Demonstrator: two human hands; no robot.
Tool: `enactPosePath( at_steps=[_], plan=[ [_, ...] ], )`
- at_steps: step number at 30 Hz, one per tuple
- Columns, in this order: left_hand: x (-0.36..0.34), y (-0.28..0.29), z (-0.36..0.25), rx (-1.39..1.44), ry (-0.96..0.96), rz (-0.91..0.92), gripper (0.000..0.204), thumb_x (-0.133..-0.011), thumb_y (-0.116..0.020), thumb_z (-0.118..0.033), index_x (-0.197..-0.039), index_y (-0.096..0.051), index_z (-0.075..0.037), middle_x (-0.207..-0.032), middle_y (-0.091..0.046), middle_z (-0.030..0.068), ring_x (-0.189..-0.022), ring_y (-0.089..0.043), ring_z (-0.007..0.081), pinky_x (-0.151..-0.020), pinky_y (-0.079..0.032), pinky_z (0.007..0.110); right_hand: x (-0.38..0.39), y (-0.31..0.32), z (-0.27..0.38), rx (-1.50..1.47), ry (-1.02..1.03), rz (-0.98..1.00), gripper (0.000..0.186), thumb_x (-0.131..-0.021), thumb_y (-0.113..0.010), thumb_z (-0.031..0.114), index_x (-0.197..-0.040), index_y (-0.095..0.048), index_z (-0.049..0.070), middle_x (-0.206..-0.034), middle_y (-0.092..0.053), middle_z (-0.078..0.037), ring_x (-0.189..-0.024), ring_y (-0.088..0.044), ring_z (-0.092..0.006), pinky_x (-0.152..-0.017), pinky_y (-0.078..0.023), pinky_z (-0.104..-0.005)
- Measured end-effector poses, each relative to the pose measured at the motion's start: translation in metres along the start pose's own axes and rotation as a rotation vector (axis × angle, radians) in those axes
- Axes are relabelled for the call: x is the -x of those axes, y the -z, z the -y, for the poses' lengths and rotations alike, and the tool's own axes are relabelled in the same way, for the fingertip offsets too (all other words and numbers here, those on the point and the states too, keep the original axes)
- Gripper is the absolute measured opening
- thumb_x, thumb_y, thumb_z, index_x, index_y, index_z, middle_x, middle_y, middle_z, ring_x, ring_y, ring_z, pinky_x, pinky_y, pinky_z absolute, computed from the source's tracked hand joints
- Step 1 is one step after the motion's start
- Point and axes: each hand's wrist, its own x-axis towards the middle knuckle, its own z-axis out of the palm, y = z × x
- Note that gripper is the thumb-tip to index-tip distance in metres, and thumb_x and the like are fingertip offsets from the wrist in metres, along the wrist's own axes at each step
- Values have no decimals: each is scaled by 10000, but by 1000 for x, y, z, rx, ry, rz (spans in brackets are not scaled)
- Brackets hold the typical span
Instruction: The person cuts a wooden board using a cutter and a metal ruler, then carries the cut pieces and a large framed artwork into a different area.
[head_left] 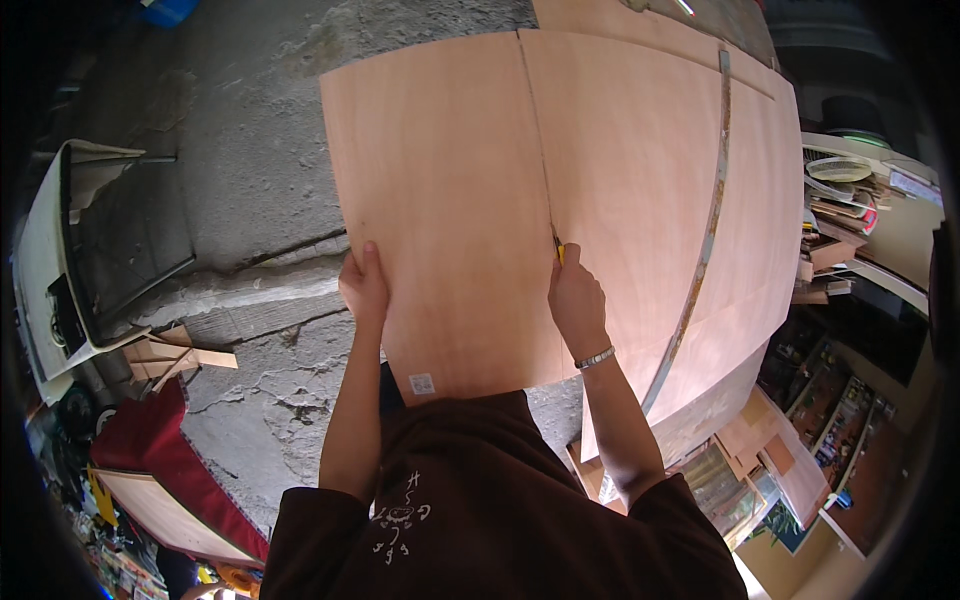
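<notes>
A large plywood sheet (450, 150) lies in front of me, with a dark cut line running from its far edge toward my body. My left hand (364, 285) grips the sheet's left edge, thumb on top. My right hand (576, 305) is wrapped round a yellow utility knife (562, 253), its tip on the line. A long, narrow metal straightedge (712, 200) lies across the plywood to the right of the knife. A small white sticker (422, 383) is on the near left corner of the sheet.
Cracked concrete floor (220, 150) shows at left, with a white panel on metal legs (42, 260), wood offcuts (155, 355) and red fabric (170, 420). Stacked boards (830, 250) and cluttered shelving (830, 400) stand at right. A blue object (165, 10) is at the top left.
</notes>
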Motion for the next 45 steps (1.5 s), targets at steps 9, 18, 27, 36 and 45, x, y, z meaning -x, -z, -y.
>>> enactPosePath(
  at_steps=[9,18,27,36,45],
  plan=[
    [2,0,-6,-55,-18,12,499,-929,-597,-457,-871,-656,35,-698,-651,138,-632,-584,180,-607,-468,355,26,-1,-7,32,-49,70,191,-1005,-446,209,-1043,-413,25,-710,-633,-190,-626,-644,-383,-531,-512,-489],
    [-5,-6,13,-47,-37,-13,521,-929,-582,-475,-847,-650,36,-694,-641,141,-633,-592,195,-603,-460,380,102,-21,-41,59,-127,175,189,-1003,-446,234,-1034,-411,50,-649,-620,-228,-623,-635,-427,-541,-501,-529],
    [0,-8,5,0,-4,-1,497,-921,-605,-461,-851,-657,29,-684,-638,115,-621,-577,176,-591,-456,352,165,-36,-67,26,-179,242,227,-1001,-449,265,-1051,-420,45,-629,-612,-231,-605,-625,-441,-514,-484,-553],
    [-6,-8,7,-39,-53,-1,496,-925,-594,-466,-882,-673,22,-707,-657,108,-661,-595,159,-617,-467,342,166,-7,-71,-53,-172,108,198,-1002,-485,269,-1060,-447,84,-642,-610,-217,-580,-615,-421,-465,-447,-530],
    [-5,-9,7,30,-6,2,503,-928,-594,-467,-924,-680,28,-757,-683,121,-701,-616,161,-653,-486,344,48,-27,-31,47,-9,-12,194,-1010,-457,238,-1016,-441,44,-785,-659,-183,-593,-644,-371,-494,-515,-472]
  ],
)
